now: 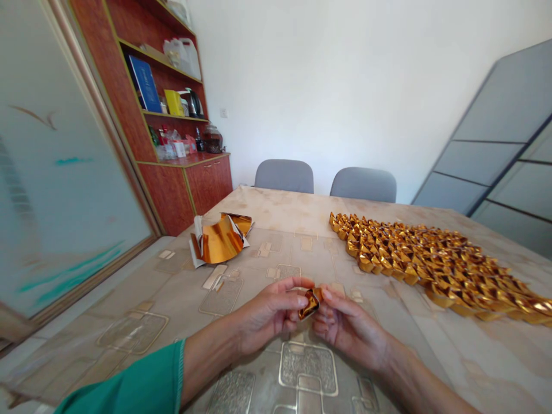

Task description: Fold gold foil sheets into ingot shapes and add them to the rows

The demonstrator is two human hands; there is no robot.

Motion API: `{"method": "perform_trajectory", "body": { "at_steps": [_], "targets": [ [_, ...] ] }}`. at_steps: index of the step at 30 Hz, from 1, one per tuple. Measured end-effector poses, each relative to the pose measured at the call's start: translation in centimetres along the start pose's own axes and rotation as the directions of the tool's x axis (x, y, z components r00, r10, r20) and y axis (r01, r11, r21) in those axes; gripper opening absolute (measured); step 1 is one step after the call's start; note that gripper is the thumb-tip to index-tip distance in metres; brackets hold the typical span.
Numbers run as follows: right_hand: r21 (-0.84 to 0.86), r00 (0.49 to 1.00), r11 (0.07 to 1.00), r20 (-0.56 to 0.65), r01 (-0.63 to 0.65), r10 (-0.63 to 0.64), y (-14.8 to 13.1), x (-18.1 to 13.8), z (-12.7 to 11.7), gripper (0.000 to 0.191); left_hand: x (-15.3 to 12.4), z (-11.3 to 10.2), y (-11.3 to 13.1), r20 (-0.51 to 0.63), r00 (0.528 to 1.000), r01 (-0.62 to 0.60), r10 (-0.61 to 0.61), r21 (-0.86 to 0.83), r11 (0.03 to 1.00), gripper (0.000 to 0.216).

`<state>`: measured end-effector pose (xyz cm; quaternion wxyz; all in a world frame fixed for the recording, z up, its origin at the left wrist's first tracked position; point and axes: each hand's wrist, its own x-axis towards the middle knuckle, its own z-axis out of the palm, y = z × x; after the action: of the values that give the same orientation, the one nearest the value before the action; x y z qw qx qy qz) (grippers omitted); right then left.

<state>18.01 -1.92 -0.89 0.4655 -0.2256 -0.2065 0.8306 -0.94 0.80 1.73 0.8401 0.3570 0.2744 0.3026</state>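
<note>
Between my two hands is a small folded piece of gold foil paper (309, 305), held just above the table near its front. The thumb and fingers of my left hand (273, 310) pinch its left side. On the other side, my right hand (345, 322) grips its right edge between thumb and forefinger, the other fingers curled in. Farther off to the left lies a stack of gold foil sheets (222, 241), bent upward, with pale undersides. Many folded gold foil pieces (401, 247) stand packed together in rows on the right of the table.
A patterned cover lies over the table (276, 207). Two grey chairs (284, 175) stand at its far edge. A reddish wooden cabinet (207, 184) with filled shelves rises at the left, beside a frosted sliding door (64, 144). Grey panels (491, 132) lean at the right.
</note>
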Motion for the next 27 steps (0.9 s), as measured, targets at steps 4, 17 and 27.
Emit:
{"method": "perform_trajectory", "body": {
  "at_steps": [4,17,27],
  "targets": [
    [-0.006,0.999,1.000,-0.021,0.030,-0.030,0.0,0.2,-0.2,0.018,0.0,0.1,-0.3,-0.013,1.000,-0.017,0.017,-0.034,0.999,0.040],
    [-0.201,0.999,0.979,0.031,0.045,-0.039,0.3,-0.1,0.8,0.037,0.0,0.5,-0.2,0.072,0.983,-0.141,0.169,-0.298,0.944,0.050],
    [-0.229,0.999,0.973,0.023,-0.022,0.028,0.1,-0.8,1.3,0.025,0.0,0.4,-0.8,0.058,0.986,-0.144,0.156,-0.173,0.974,0.048]
  ]
}}
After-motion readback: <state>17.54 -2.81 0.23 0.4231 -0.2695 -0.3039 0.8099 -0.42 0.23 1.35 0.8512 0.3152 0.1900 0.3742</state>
